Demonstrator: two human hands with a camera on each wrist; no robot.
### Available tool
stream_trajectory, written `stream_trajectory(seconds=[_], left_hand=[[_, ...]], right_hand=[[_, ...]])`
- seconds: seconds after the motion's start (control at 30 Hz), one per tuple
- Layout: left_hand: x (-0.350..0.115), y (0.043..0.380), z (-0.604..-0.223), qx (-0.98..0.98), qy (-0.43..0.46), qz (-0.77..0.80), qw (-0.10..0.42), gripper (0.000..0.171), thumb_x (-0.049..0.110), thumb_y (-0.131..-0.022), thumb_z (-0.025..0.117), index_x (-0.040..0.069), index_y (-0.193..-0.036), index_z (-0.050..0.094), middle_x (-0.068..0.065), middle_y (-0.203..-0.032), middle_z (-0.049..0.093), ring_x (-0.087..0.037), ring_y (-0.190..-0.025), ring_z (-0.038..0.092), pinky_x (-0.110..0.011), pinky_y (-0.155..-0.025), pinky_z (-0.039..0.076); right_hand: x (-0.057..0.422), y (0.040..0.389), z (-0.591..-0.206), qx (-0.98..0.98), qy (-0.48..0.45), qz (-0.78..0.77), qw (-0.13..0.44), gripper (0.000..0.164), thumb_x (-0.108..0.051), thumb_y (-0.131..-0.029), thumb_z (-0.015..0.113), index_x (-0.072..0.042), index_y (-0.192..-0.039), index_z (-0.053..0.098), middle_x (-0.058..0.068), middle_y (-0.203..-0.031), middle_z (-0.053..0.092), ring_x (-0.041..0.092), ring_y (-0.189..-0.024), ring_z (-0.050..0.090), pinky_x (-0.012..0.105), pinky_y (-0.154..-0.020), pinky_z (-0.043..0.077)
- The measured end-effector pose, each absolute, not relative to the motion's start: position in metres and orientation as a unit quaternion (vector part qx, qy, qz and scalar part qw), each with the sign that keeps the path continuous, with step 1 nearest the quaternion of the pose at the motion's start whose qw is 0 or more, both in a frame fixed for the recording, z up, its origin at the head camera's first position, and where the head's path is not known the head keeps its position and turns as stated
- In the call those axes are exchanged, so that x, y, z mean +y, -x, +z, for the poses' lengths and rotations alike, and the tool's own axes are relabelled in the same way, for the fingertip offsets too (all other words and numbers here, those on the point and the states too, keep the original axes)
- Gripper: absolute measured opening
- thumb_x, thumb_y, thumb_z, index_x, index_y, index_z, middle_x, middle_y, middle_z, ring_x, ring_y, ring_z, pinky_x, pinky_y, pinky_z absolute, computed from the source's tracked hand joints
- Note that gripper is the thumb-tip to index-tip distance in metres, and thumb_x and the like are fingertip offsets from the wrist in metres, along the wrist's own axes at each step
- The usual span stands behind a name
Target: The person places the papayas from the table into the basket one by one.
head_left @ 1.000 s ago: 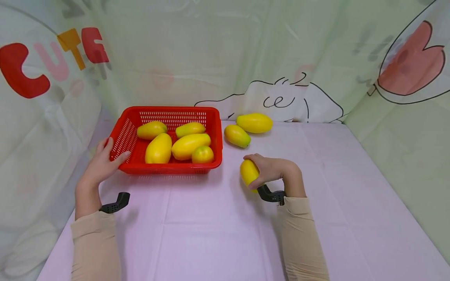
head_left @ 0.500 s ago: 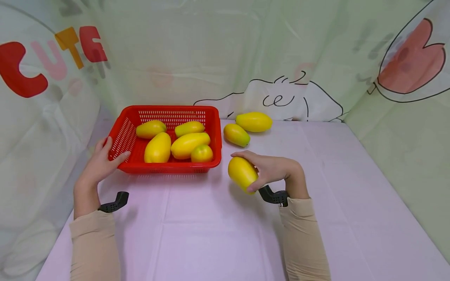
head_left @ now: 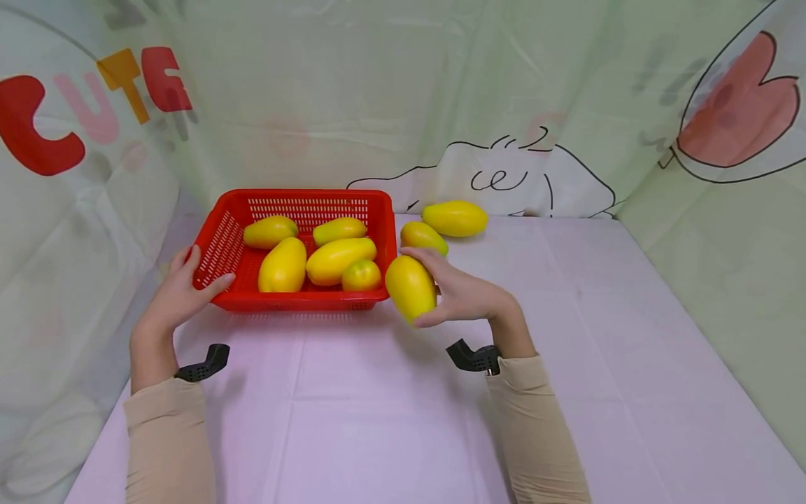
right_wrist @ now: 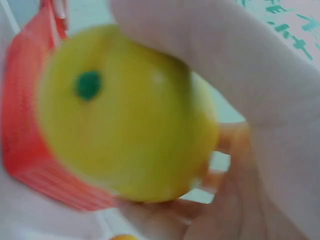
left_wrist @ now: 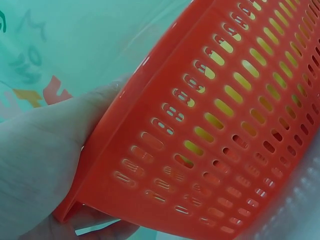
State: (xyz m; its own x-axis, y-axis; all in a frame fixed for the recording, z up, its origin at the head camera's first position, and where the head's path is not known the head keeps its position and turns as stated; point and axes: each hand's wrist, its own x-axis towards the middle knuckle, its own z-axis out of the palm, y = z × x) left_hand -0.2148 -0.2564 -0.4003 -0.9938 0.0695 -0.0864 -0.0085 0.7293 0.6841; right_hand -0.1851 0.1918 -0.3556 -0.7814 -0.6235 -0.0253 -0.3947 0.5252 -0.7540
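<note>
My right hand [head_left: 462,290] is curled wide round the yellow mango [head_left: 411,288] just beside the red basket [head_left: 290,302], whose left end my left hand [head_left: 179,294] grips, so from out here I'd hold that steady and lift clear of its right rim [head_left: 392,238].

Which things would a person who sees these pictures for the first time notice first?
Most likely the bright red basket, left of centre on the pale tablecloth, with five yellow fruits inside. Next comes the large yellow fruit in the right grip, near the basket's right front corner in the head view. After that, perhaps the colourful letters at the upper left of the backdrop.
</note>
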Motion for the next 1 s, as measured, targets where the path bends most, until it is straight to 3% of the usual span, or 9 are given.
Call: stream_trajectory(seconds=[0.4, 0.8, 1.0], left_hand=[[-0.261, 0.218, -0.406, 0.927, -0.024, 0.369, 0.055, 0.104, 0.058, -0.086, 0.057, 0.012, -0.151, -0.010, -0.022, -0.158, -0.010, -0.052, -0.138, 0.012, -0.066, -0.091, 0.042], [-0.260, 0.219, -0.403, 0.929, -0.025, 0.361, 0.075, 0.107, 0.059, -0.084, 0.058, 0.012, -0.151, -0.011, -0.021, -0.157, -0.014, -0.051, -0.138, 0.009, -0.066, -0.093, 0.041], [-0.260, 0.219, -0.402, 0.930, -0.020, 0.357, 0.078, 0.106, 0.057, -0.085, 0.058, 0.012, -0.151, -0.012, -0.021, -0.157, -0.015, -0.052, -0.138, 0.010, -0.066, -0.092, 0.042]], right_hand=[[0.134, 0.194, -0.378, 0.888, 0.189, -0.416, -0.049, 0.111, -0.038, -0.072, 0.081, -0.023, -0.153, 0.008, 0.009, -0.148, 0.014, 0.025, -0.130, 0.033, 0.045, -0.105, 0.042], [0.107, 0.198, -0.406, 0.863, 0.127, -0.461, -0.163, 0.109, -0.036, -0.073, 0.081, -0.023, -0.154, 0.008, 0.008, -0.148, 0.016, 0.026, -0.129, 0.036, 0.044, -0.109, 0.039], [0.104, 0.200, -0.408, 0.873, 0.144, -0.431, -0.176, 0.104, -0.031, -0.074, 0.080, -0.019, -0.152, 0.013, 0.006, -0.152, 0.016, 0.026, -0.133, 0.035, 0.044, -0.109, 0.038]])
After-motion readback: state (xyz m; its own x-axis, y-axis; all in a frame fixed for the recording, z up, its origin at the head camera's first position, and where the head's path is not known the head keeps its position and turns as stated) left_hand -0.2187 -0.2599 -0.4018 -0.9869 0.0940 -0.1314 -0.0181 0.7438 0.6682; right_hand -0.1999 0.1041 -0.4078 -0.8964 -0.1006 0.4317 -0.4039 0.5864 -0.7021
